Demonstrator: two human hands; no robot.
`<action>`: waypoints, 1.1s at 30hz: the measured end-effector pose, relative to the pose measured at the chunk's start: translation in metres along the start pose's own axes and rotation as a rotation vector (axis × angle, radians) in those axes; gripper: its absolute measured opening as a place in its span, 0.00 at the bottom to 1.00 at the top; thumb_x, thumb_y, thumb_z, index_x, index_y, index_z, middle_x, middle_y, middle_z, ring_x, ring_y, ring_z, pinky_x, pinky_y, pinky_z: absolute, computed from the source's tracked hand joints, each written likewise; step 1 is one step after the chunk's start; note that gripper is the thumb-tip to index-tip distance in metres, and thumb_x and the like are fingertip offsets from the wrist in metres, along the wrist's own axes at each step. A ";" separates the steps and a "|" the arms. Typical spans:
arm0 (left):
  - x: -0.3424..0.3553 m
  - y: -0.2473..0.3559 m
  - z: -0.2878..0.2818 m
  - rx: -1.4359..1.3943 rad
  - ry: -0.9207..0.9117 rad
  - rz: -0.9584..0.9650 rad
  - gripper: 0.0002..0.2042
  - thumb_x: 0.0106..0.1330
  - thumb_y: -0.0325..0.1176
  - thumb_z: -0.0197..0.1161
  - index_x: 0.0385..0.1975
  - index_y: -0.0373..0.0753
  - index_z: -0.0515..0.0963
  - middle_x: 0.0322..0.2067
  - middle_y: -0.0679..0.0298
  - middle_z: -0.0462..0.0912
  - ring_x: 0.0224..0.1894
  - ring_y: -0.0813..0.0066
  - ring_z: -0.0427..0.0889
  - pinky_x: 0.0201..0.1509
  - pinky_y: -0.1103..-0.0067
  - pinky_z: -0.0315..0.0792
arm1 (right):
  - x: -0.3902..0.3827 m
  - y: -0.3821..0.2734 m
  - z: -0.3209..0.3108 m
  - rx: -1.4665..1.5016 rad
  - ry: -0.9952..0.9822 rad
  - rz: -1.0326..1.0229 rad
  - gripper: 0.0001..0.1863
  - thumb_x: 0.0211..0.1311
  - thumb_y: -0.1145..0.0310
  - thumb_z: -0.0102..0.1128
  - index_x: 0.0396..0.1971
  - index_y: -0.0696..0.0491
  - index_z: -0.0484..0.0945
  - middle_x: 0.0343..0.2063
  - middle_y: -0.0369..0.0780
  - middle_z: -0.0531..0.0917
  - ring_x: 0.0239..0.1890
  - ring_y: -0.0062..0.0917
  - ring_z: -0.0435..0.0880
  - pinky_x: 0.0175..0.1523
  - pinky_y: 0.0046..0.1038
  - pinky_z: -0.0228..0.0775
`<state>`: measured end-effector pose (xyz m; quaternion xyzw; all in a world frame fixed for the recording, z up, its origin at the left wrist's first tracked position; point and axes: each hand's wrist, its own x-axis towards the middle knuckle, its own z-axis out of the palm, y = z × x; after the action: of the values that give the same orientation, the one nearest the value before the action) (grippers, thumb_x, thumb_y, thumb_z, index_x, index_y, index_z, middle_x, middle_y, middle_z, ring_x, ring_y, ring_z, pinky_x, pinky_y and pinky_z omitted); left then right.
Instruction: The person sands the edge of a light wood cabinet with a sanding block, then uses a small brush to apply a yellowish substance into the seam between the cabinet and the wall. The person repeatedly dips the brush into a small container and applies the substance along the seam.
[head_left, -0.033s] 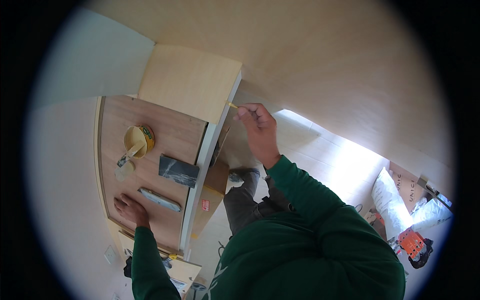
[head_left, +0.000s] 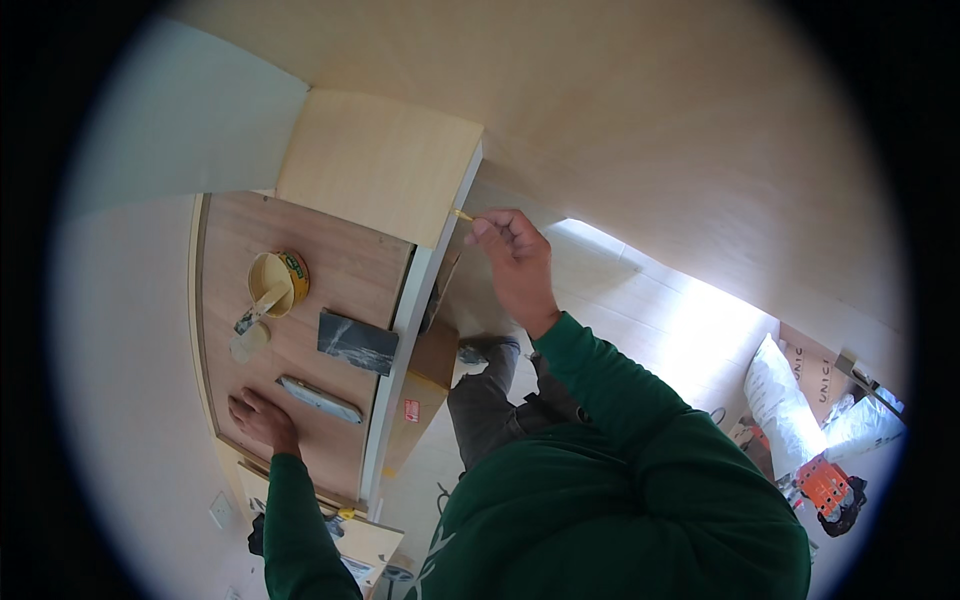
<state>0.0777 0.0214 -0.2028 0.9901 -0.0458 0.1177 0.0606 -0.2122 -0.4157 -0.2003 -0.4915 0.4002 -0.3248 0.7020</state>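
My right hand [head_left: 520,262] pinches a small thin yellowish stick [head_left: 461,214] between thumb and fingertips. The stick's tip is at the pale front edge [head_left: 456,205] of a light wooden panel. My left hand [head_left: 263,420] rests with its fingers spread on the brown wooden board [head_left: 300,350]. Nearest to it lies a grey utility knife [head_left: 320,398]. Farther back stands an open tub of cream putty [head_left: 290,282], with a smeared putty knife [head_left: 258,308] leaning in it. A round pale lid [head_left: 250,342] lies beside the tub. To its right is a dark marbled slab [head_left: 357,342].
A large wooden panel [head_left: 650,130] rises ahead on the right. Below the board is a cardboard box [head_left: 415,405]. White bags [head_left: 780,400] and an orange perforated piece [head_left: 825,485] are on the floor at right. A small wooden surface [head_left: 370,540] is at lower left.
My right hand has shifted very slightly, and the stick's tip sits a little lower and farther left against the panel's edge. My left hand has stayed put.
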 end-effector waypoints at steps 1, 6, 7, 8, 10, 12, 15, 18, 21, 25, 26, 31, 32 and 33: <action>0.000 0.000 0.000 -0.002 -0.001 0.000 0.34 0.81 0.55 0.49 0.71 0.29 0.69 0.69 0.39 0.71 0.72 0.40 0.68 0.75 0.55 0.64 | -0.002 0.002 0.000 -0.019 -0.010 0.009 0.10 0.79 0.67 0.62 0.48 0.60 0.80 0.37 0.36 0.87 0.42 0.17 0.84 0.52 0.24 0.75; -0.001 0.003 0.000 -0.007 -0.010 -0.008 0.34 0.81 0.56 0.49 0.71 0.29 0.69 0.70 0.40 0.70 0.72 0.40 0.68 0.75 0.55 0.63 | -0.006 -0.002 -0.001 0.021 -0.001 0.014 0.10 0.79 0.67 0.63 0.48 0.59 0.81 0.36 0.36 0.87 0.42 0.17 0.84 0.52 0.23 0.75; -0.002 0.008 -0.001 -0.014 -0.017 -0.014 0.34 0.81 0.56 0.48 0.71 0.29 0.69 0.70 0.40 0.70 0.72 0.40 0.68 0.75 0.55 0.63 | -0.005 -0.004 -0.001 0.025 0.004 0.013 0.10 0.79 0.67 0.63 0.48 0.59 0.81 0.37 0.36 0.87 0.42 0.17 0.84 0.52 0.23 0.75; -0.001 0.005 -0.001 -0.009 -0.016 -0.012 0.34 0.81 0.56 0.48 0.71 0.29 0.69 0.70 0.40 0.70 0.72 0.41 0.68 0.75 0.55 0.63 | -0.004 -0.002 -0.001 0.024 0.005 0.014 0.10 0.79 0.67 0.63 0.48 0.59 0.81 0.37 0.36 0.87 0.42 0.17 0.84 0.53 0.23 0.75; 0.001 0.000 -0.001 0.002 -0.013 -0.007 0.34 0.81 0.56 0.48 0.71 0.29 0.69 0.71 0.40 0.69 0.73 0.41 0.67 0.76 0.55 0.62 | -0.003 0.004 0.002 0.021 0.006 0.014 0.10 0.79 0.68 0.63 0.47 0.59 0.81 0.37 0.35 0.87 0.43 0.17 0.85 0.53 0.23 0.76; 0.000 -0.003 0.000 0.008 -0.018 -0.012 0.34 0.81 0.56 0.48 0.72 0.29 0.69 0.71 0.40 0.69 0.73 0.41 0.66 0.76 0.56 0.62 | -0.008 0.002 0.001 -0.024 -0.008 0.041 0.10 0.78 0.68 0.62 0.46 0.60 0.81 0.35 0.37 0.88 0.41 0.18 0.86 0.52 0.24 0.77; 0.001 -0.003 0.001 0.007 -0.019 -0.011 0.34 0.81 0.56 0.48 0.72 0.29 0.69 0.71 0.40 0.69 0.74 0.42 0.66 0.76 0.55 0.62 | -0.011 0.005 0.000 -0.008 -0.004 0.026 0.10 0.78 0.68 0.62 0.45 0.61 0.82 0.35 0.38 0.89 0.41 0.18 0.86 0.51 0.25 0.77; 0.000 -0.001 0.001 0.006 -0.018 -0.008 0.34 0.81 0.56 0.48 0.72 0.29 0.69 0.71 0.41 0.70 0.73 0.42 0.66 0.76 0.55 0.62 | -0.008 0.000 0.000 0.036 -0.004 0.026 0.10 0.78 0.67 0.63 0.46 0.60 0.81 0.37 0.36 0.88 0.42 0.18 0.86 0.52 0.24 0.77; 0.001 0.000 0.000 0.004 -0.019 -0.011 0.35 0.81 0.56 0.48 0.72 0.29 0.69 0.71 0.41 0.70 0.73 0.41 0.67 0.76 0.55 0.62 | -0.003 0.000 0.000 0.021 -0.009 0.026 0.10 0.79 0.67 0.63 0.47 0.59 0.81 0.38 0.35 0.87 0.43 0.17 0.85 0.53 0.23 0.77; 0.000 -0.001 -0.002 0.008 -0.028 -0.026 0.35 0.81 0.57 0.47 0.72 0.30 0.68 0.71 0.41 0.69 0.74 0.42 0.66 0.76 0.55 0.62 | -0.011 -0.003 0.001 -0.054 -0.022 0.046 0.09 0.77 0.69 0.63 0.45 0.60 0.82 0.35 0.37 0.89 0.41 0.19 0.86 0.51 0.25 0.77; -0.001 0.001 -0.002 0.005 -0.031 -0.027 0.35 0.81 0.57 0.47 0.72 0.30 0.68 0.71 0.41 0.69 0.74 0.42 0.66 0.76 0.55 0.61 | -0.012 -0.003 0.000 -0.043 -0.017 0.033 0.09 0.77 0.69 0.63 0.44 0.60 0.82 0.35 0.37 0.89 0.41 0.18 0.86 0.51 0.25 0.77; 0.000 0.003 -0.002 0.004 -0.039 -0.041 0.35 0.81 0.58 0.47 0.73 0.31 0.68 0.72 0.42 0.68 0.74 0.43 0.65 0.76 0.55 0.61 | -0.008 -0.005 -0.002 -0.024 -0.022 0.025 0.09 0.78 0.68 0.64 0.46 0.59 0.82 0.36 0.36 0.88 0.41 0.16 0.85 0.53 0.24 0.76; 0.000 0.002 -0.002 0.006 -0.039 -0.037 0.35 0.81 0.58 0.47 0.73 0.31 0.68 0.72 0.42 0.68 0.74 0.43 0.65 0.76 0.56 0.61 | -0.008 -0.004 -0.001 -0.018 -0.016 0.023 0.09 0.78 0.68 0.64 0.45 0.60 0.82 0.35 0.36 0.88 0.41 0.17 0.85 0.52 0.24 0.76; 0.001 0.001 -0.002 0.008 -0.038 -0.033 0.35 0.81 0.57 0.47 0.73 0.31 0.68 0.72 0.42 0.68 0.74 0.43 0.65 0.77 0.56 0.61 | -0.008 -0.004 0.000 -0.012 -0.010 0.020 0.09 0.77 0.68 0.64 0.45 0.60 0.83 0.35 0.36 0.88 0.40 0.17 0.85 0.51 0.24 0.76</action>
<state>0.0780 0.0210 -0.2011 0.9931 -0.0299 0.0978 0.0576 -0.2160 -0.4101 -0.1946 -0.4934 0.4035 -0.3128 0.7042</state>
